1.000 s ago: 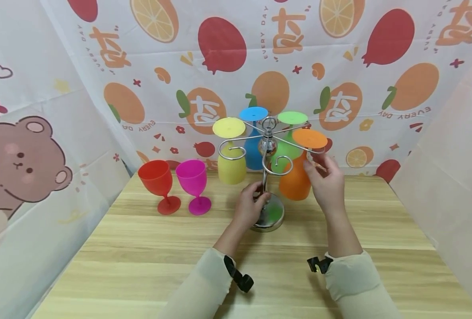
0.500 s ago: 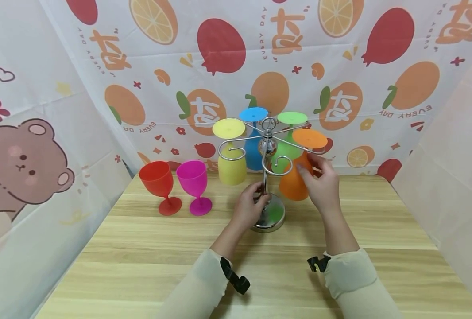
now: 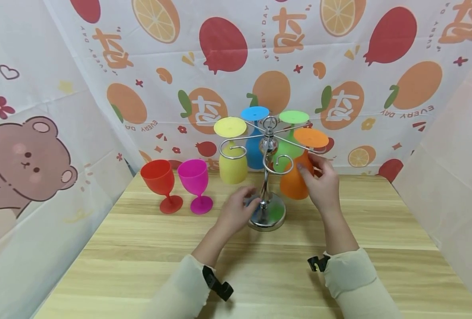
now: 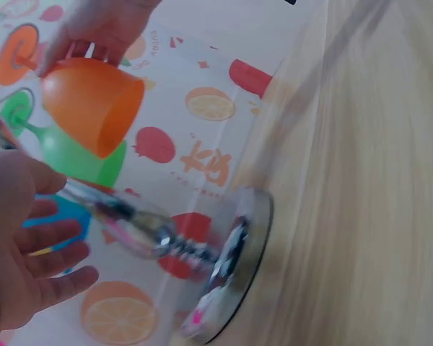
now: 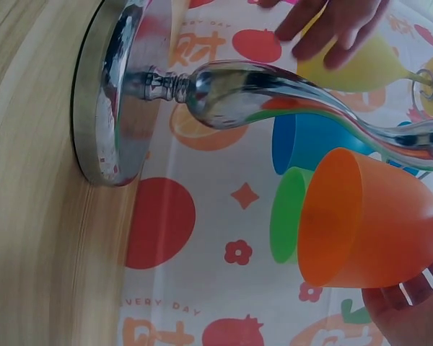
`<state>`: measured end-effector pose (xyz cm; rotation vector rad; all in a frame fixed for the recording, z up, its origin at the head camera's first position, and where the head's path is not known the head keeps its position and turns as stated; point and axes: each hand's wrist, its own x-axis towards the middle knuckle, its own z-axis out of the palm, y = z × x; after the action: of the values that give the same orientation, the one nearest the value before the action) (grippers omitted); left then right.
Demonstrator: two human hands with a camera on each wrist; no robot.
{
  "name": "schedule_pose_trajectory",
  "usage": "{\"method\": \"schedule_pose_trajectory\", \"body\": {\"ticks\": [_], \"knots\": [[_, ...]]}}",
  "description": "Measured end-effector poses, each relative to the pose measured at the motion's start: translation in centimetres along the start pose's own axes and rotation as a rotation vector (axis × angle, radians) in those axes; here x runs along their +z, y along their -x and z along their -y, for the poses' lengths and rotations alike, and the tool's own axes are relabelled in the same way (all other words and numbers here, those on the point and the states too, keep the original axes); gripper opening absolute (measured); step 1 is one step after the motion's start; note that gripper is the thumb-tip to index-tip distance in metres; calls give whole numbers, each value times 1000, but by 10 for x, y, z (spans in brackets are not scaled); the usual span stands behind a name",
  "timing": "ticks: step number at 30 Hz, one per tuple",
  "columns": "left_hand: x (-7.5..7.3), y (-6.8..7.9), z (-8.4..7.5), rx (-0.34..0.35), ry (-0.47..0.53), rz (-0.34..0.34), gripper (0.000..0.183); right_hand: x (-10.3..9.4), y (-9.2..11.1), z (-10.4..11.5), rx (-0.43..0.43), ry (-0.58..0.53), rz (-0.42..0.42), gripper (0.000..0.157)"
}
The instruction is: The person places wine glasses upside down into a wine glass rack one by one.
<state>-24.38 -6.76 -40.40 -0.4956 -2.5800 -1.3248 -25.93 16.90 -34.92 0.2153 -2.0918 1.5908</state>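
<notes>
A chrome goblet rack (image 3: 266,219) stands on the table, with curled wire arms at its top. Upside down in it hang a yellow goblet (image 3: 233,167), a blue goblet (image 3: 253,153), a green goblet (image 3: 286,150) and an orange goblet (image 3: 293,180). My right hand (image 3: 324,185) holds the orange goblet's bowl from the right, thumb in front and fingers behind. Beside the pole, my left hand (image 3: 235,211) is spread; in the left wrist view its fingers (image 4: 61,261) are extended and not wrapped round the pole.
To the left, a red goblet (image 3: 158,178) and a magenta goblet (image 3: 194,178) stand upright on the wooden table (image 3: 284,274). A fruit-print cloth (image 3: 228,44) hangs close behind the rack. Two curled arms at the rack's front carry no goblet.
My left hand has let go of the rack's pole and drawn back to the left. The right hand has slid slightly left and settled on the orange goblet's bowl.
</notes>
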Motion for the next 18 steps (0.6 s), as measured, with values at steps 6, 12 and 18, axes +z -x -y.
{"method": "schedule_pose_trajectory", "body": {"ticks": [6, 12, 18], "knots": [[-43, 13, -1, 171, -212, -130, 13, 0, 0, -2, 3, 10, 4, 47], [-89, 6, 11, 286, -421, -274, 20, 0, -1, -4, 6, 16, -4, 48], [-118, -7, 29, 298, -576, -276, 36, 1, 0, -4, 0, 15, -1, 49]]}}
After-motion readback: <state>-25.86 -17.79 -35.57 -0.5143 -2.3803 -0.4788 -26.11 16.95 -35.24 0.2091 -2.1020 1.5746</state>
